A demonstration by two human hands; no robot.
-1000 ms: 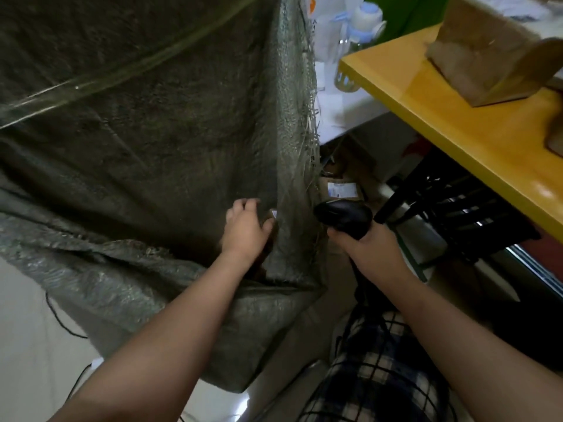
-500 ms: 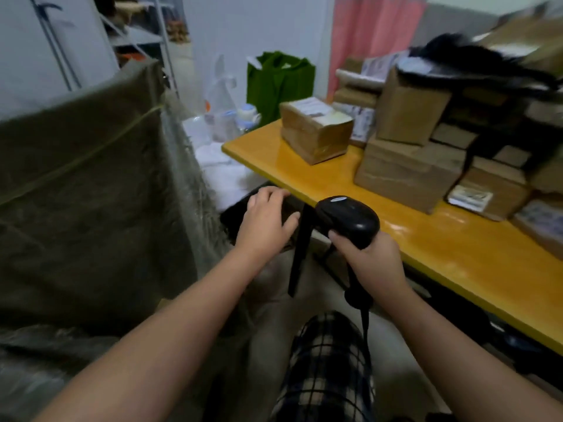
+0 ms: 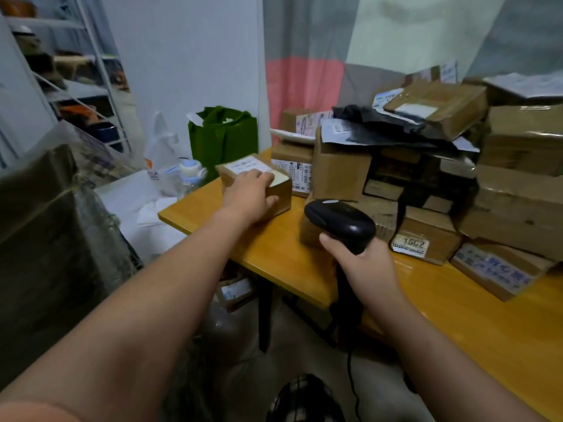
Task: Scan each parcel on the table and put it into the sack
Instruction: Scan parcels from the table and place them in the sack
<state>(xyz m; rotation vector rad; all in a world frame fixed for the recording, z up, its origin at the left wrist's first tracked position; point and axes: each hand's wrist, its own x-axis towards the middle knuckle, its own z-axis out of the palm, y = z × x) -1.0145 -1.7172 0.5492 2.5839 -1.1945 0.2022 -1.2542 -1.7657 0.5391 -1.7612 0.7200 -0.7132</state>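
Observation:
A small brown parcel [image 3: 281, 191] with a white label sits near the left end of the yellow table [image 3: 457, 312]. My left hand [image 3: 251, 194] lies over its top and near side, fingers curled round it. My right hand [image 3: 362, 264] grips the handle of a black barcode scanner [image 3: 339, 220], held above the table edge with its head toward the parcels. A tall heap of cardboard parcels [image 3: 426, 184] fills the table's back and right. The grey-green sack [image 3: 45, 239] stands open at the left.
A green bag [image 3: 224, 137], a white plastic bag and a bottle [image 3: 189, 175] stand behind the table's left end. White shelving [image 3: 76, 86] rises at the far left. The scanner's cable [image 3: 353, 388] hangs down past my knee.
My left hand left the sack, rose to the table and closed on the small parcel. The view swung up from the sack to the table. The scanner rose with my right hand.

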